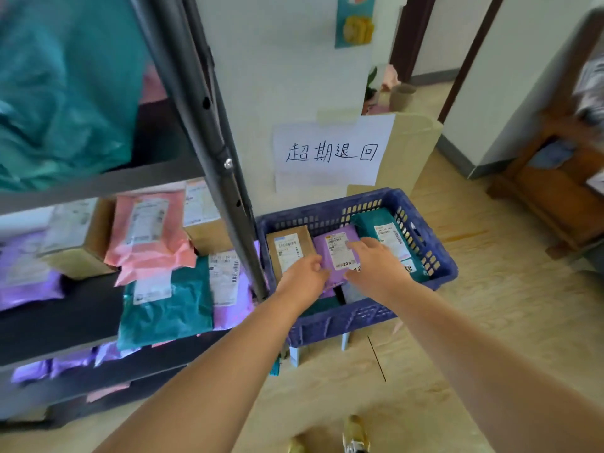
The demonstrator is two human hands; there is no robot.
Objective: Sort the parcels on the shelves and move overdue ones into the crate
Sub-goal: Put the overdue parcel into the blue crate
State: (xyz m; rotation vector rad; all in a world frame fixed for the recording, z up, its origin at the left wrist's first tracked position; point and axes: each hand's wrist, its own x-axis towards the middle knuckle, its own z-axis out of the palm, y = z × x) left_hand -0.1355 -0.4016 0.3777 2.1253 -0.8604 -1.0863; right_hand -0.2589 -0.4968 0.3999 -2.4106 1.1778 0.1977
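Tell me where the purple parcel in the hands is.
Head view, right of centre: the purple parcel sits in the blue crate between a cardboard box and a teal parcel, held by the left hand and right hand.

Bright, even daylight with soft shadows. Wide-angle distortion curves the dark grey metal shelf post (209,132); the crumpled teal plastic bag (65,93) at upper left is blurred.
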